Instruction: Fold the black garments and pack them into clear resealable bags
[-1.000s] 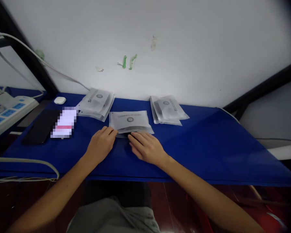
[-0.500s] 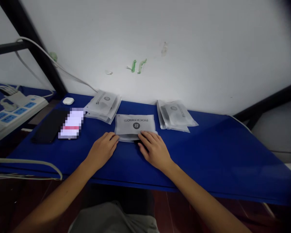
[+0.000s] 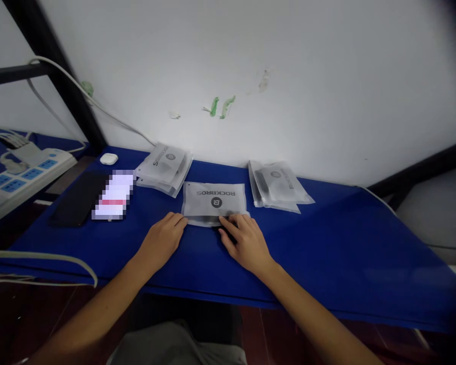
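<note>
On the smooth blue worktop (image 3: 327, 263), near its front edge, lies a flat rectangular bag of frosted translucent plastic (image 3: 213, 191), with dark printed letters ROCKBROS and a round dark logo, upside down for the person. It is placed between the two bare hands, and its near part shows a dark band through the plastic. The left hand (image 3: 162, 236) has its fingertips at the near left corner of this bag; its thumb is hidden, so I cannot tell if its grip is closed on the plastic. The right hand (image 3: 250, 244) lays its bent fingers over the near right part, with the thumb a little apart from the index finger; whether this grip is pinching something, I also cannot tell. Beside the right thumb, a small black piece (image 3: 216, 229) comes out at the near edge of the bag; its shape is mostly covered.

Behind the bag, close to the white wall (image 3: 345, 91), are two small piles of similar frosted bags: the left pile (image 3: 161, 165) and the right pile (image 3: 285, 186). Farther left lie a black phone (image 3: 70, 203), a device with a lit, pixelated screen (image 3: 116, 192) and a small white rounded case (image 3: 109, 158).
</note>
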`<state>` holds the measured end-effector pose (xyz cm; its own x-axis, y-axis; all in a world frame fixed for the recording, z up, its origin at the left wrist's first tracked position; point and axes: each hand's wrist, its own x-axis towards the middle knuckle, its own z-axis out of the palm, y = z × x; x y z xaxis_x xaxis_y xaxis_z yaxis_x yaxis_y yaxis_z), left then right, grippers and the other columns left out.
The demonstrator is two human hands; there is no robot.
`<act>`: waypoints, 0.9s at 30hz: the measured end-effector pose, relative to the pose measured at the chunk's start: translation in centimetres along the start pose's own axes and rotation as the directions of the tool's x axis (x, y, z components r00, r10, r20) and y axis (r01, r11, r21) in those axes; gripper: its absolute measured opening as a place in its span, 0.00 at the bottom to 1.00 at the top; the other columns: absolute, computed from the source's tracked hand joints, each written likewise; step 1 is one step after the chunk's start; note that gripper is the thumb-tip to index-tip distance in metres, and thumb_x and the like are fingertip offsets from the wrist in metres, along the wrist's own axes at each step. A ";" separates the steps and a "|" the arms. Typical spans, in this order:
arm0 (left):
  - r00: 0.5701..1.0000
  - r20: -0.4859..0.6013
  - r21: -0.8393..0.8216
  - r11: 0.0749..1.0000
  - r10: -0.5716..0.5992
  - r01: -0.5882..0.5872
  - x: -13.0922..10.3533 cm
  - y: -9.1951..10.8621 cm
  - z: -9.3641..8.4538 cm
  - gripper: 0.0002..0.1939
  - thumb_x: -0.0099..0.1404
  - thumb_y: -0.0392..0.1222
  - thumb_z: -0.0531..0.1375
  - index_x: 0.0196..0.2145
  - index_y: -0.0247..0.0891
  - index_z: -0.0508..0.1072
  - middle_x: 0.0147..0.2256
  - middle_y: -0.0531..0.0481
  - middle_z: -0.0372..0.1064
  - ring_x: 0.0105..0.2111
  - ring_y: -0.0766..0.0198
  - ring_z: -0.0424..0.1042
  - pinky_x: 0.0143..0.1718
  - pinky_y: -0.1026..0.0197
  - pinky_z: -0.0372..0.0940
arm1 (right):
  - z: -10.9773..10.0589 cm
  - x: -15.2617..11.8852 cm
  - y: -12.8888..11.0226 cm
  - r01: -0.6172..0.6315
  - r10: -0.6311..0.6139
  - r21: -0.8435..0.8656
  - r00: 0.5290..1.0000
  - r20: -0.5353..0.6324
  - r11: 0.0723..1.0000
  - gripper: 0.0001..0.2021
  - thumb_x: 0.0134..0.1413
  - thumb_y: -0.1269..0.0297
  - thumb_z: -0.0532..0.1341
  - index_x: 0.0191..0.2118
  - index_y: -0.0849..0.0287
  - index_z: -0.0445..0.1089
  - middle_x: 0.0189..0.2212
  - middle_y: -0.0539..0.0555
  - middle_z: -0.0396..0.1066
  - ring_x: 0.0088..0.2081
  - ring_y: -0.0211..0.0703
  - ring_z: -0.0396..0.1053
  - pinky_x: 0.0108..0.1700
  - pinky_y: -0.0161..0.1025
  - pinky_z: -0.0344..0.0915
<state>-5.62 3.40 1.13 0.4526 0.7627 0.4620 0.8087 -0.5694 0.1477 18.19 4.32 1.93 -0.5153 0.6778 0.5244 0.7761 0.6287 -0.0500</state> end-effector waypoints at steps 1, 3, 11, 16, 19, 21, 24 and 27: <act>1.000 0.003 0.006 1.000 0.000 0.000 0.0 0.0 0.0 0.12 0.67 0.28 0.50 0.42 0.31 0.71 0.37 0.44 0.72 0.38 0.59 0.71 0.36 0.57 0.71 | 0.0 0.0 0.0 0.001 -0.001 -0.007 1.000 -0.002 1.000 0.13 0.62 0.65 0.56 0.47 0.65 0.72 0.33 0.58 0.69 0.34 0.46 0.65 0.34 0.42 0.63; 1.000 0.009 0.015 1.000 0.002 -0.002 0.0 0.1 0.0 0.12 0.66 0.28 0.50 0.42 0.31 0.71 0.37 0.44 0.72 0.37 0.59 0.71 0.36 0.57 0.71 | -0.1 0.1 -0.1 0.008 -0.008 -0.019 1.000 -0.005 1.000 0.13 0.62 0.65 0.56 0.47 0.64 0.72 0.32 0.57 0.69 0.33 0.45 0.65 0.33 0.42 0.62; 0.998 -0.045 0.016 0.999 0.032 -0.032 0.2 0.4 -0.4 0.12 0.66 0.27 0.49 0.40 0.31 0.71 0.36 0.45 0.72 0.36 0.60 0.71 0.35 0.58 0.71 | -0.2 -0.2 -0.2 0.135 -0.139 -0.044 0.985 -0.101 0.990 0.08 0.60 0.67 0.58 0.42 0.64 0.72 0.32 0.56 0.72 0.34 0.43 0.66 0.34 0.40 0.61; 0.994 -0.093 0.027 0.998 0.056 -0.054 0.2 0.6 -0.6 0.12 0.67 0.28 0.48 0.39 0.32 0.71 0.35 0.45 0.72 0.36 0.62 0.71 0.36 0.60 0.71 | -0.3 -0.2 -0.3 0.146 -0.151 -0.069 0.986 -0.076 0.987 0.07 0.59 0.66 0.60 0.39 0.64 0.72 0.32 0.56 0.72 0.34 0.42 0.67 0.35 0.40 0.60; 0.991 -0.120 0.030 0.998 0.066 -0.063 0.3 0.6 -0.7 0.13 0.68 0.28 0.48 0.39 0.32 0.71 0.35 0.46 0.73 0.35 0.62 0.72 0.36 0.59 0.72 | -0.3 -0.2 -0.4 0.157 -0.163 -0.094 0.984 -0.069 0.983 0.06 0.59 0.69 0.59 0.40 0.64 0.72 0.32 0.56 0.72 0.34 0.43 0.66 0.35 0.40 0.59; 0.988 -0.134 0.024 0.997 0.077 -0.075 0.4 0.7 -0.7 0.13 0.68 0.28 0.48 0.40 0.32 0.71 0.35 0.45 0.73 0.35 0.62 0.72 0.37 0.59 0.72 | -0.4 -0.2 -0.4 0.170 -0.176 -0.107 0.983 -0.057 0.980 0.06 0.59 0.70 0.58 0.38 0.63 0.72 0.33 0.56 0.72 0.35 0.43 0.66 0.36 0.40 0.59; 0.985 -0.144 0.014 0.996 0.091 -0.090 0.4 0.8 -0.9 0.12 0.68 0.28 0.48 0.40 0.32 0.71 0.35 0.45 0.73 0.35 0.62 0.72 0.36 0.59 0.72 | -0.5 -0.2 -0.3 0.180 -0.185 -0.130 0.982 -0.032 0.975 0.06 0.59 0.72 0.57 0.37 0.62 0.72 0.34 0.56 0.73 0.35 0.43 0.65 0.37 0.40 0.59; 0.982 -0.156 0.011 0.994 0.106 -0.105 0.5 0.9 -1.0 0.12 0.68 0.28 0.48 0.40 0.33 0.71 0.35 0.46 0.73 0.35 0.62 0.72 0.36 0.59 0.72 | -0.6 -0.2 -0.3 0.174 -0.179 -0.151 0.984 -0.020 0.973 0.07 0.60 0.73 0.56 0.38 0.62 0.73 0.35 0.56 0.73 0.36 0.44 0.65 0.37 0.41 0.59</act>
<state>-5.07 2.97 2.33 0.4713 0.6412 0.6055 0.7607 -0.6430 0.0887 18.25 3.74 2.39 -0.6387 0.5461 0.5421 0.7201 0.6724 0.1711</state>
